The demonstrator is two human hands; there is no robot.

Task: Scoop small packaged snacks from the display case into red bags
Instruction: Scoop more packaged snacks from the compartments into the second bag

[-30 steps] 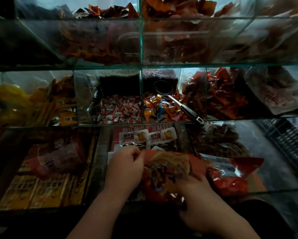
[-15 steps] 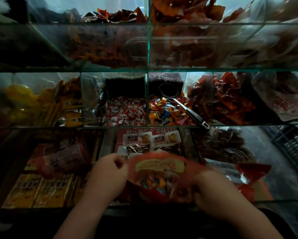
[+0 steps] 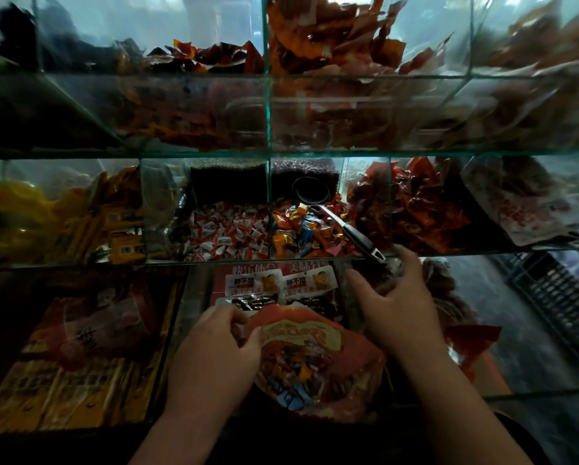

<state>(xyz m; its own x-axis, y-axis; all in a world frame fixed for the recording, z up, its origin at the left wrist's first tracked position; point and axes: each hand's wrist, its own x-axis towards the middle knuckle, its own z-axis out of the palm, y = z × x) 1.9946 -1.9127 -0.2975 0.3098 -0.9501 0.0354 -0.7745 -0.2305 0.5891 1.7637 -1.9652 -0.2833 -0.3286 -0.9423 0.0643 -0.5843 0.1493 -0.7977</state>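
I am seeing one red bag point(image 3: 318, 360) low in the middle of the view, lying against the front of the display case point(image 3: 268, 152) at its bottom tier. Wrapped sweets, some blue and some orange, are showing through its clear part. My operator's left hand point(image 3: 214, 350) is gripping the bag's upper left edge, with fingers and thumb curled onto the plastic. The right hand point(image 3: 393, 303) is hovering just above and to the right of the bag, its fingers spread apart and holding nothing.

That hand's forefinger is sitting just beside the tip of the single scoop point(image 3: 348, 229); I cannot tell whether they are touching. The scoop is lying in the middle tier on the mixed sweets point(image 3: 295, 236), with its dark bowl at the back and its black handle sticking out over the front glass edge.

One compartment to the left, red-and-white sweets point(image 3: 227, 233) are filling the neighbouring bin, and further left yellow packets point(image 3: 120, 226) are piling up. Below the sweets, two labelled packets point(image 3: 253, 283) are lying side by side.

A second red bag point(image 3: 476, 340) is showing behind the right forearm. One black crate point(image 3: 556, 297) is standing at the far right. I am counting three glass tiers in all.
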